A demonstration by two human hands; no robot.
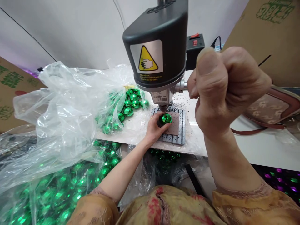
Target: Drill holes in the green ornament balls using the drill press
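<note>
A shiny green faceted ball [167,118] rests on a brownish square pad [173,126] over the slotted metal base of a black bench machine [156,40]. My left hand [156,126] has its thumb and fingers around this ball, just below the machine's metal tip [163,107]. Close to the camera, my right hand [225,84] is closed in a fist at the machine's side lever [181,86]; the part of the lever inside the fist is hidden. Dark specks lie scattered on the base.
Several green balls [128,111] lie on the white table [131,140] beside clear plastic bags [63,109]. More green balls [61,187] fill a bag at lower left. Cardboard boxes [264,40] stand on both sides. A patterned bag [269,106] sits at the right.
</note>
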